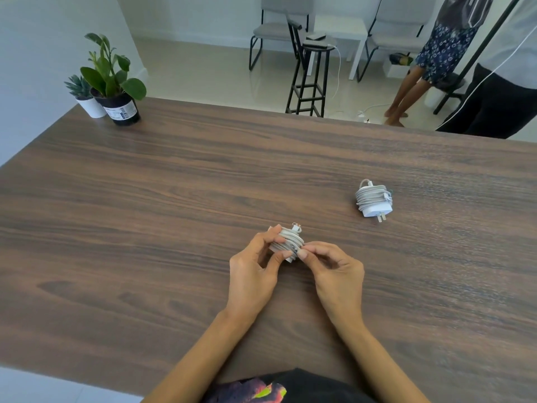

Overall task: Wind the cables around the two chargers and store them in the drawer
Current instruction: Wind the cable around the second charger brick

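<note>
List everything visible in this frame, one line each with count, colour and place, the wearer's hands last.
wound charger: 1, white, on the table to the right, untouched
held charger: 1, white, cable wound round it, table centre
table: 1, dark wood grain
potted plants: 2, green, far left corner
stool: 1, black, beyond the table
chairs: 2, grey, at the back
bystanders: 2, partly seen, far right
left hand: grips the held charger
right hand: pinches its cable
</note>
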Demonstrator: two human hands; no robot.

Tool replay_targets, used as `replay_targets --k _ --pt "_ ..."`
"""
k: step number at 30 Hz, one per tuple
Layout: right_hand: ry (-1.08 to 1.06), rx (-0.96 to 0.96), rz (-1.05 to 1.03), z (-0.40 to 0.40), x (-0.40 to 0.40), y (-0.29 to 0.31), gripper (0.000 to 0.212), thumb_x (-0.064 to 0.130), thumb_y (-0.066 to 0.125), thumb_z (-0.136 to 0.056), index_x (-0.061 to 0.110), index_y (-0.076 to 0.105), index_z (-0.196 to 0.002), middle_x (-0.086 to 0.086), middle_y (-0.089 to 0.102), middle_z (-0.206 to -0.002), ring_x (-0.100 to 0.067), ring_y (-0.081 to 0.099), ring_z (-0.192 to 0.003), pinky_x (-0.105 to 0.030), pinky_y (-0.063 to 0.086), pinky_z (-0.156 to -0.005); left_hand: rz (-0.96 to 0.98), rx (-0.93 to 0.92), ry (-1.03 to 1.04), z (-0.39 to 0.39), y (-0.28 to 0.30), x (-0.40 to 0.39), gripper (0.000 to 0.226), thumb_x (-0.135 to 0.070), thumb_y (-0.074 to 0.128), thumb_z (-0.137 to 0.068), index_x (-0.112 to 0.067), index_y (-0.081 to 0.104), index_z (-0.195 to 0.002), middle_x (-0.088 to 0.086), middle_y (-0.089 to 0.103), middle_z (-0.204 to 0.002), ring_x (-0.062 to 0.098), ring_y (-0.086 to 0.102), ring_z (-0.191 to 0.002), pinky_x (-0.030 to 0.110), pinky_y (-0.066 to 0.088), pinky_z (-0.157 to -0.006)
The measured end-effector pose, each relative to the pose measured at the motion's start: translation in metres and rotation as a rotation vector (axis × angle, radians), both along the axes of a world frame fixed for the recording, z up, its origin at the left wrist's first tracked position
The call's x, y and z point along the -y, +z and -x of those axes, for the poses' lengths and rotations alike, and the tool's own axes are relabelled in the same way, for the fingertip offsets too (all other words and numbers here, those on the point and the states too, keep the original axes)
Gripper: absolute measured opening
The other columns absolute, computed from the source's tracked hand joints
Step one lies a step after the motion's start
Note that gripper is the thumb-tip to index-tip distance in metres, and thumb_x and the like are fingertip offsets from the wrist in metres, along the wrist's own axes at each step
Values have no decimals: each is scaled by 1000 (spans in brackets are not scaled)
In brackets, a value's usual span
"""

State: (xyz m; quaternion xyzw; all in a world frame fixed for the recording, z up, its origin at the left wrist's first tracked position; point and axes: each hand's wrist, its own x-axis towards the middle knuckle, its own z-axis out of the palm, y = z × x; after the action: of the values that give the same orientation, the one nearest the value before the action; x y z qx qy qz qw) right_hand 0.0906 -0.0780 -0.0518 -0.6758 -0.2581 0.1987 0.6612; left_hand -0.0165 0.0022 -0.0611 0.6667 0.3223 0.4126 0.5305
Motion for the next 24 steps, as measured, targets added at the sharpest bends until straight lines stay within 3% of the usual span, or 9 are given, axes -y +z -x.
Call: replay_targets --k 7,12,17,24 --pt "5 126 -27 3 0 -2 23 1 77 -73 24 74 -76 6 73 -83 -8 68 -83 -20 52 -80 -22 6 43 0 3 -1 37 -1 71 -80 -38 72 -87 -22 66 -113 7 58 -118 31 48 -99" --pt "36 196 -25 3 0 -6 30 -1 75 -75 28 73 -82 9 71 -89 -10 68 -87 -24 52 -83 14 13 43 1 6 -2 39 -2 71 -80 -40 72 -86 -26 67 -109 9 61 -114 32 50 -97" --pt "38 348 6 2 -2 -8 20 -2 72 -77 16 75 -85 7 68 -90 -4 65 -84 -17 49 -79 22 14 21 2 7 -3 38 0 74 -76 -36 72 -88 -23 68 -108 10 62 -113 35 50 -97" --pt "39 388 -6 2 -2 -8 16 -3 72 -77 11 76 -86 8 66 -89 -1 63 -80 -13 47 -75 140 77 -30 1 7 -5 44 4 78 -67 -36 72 -85 -4 66 -118 17 62 -114 42 48 -99"
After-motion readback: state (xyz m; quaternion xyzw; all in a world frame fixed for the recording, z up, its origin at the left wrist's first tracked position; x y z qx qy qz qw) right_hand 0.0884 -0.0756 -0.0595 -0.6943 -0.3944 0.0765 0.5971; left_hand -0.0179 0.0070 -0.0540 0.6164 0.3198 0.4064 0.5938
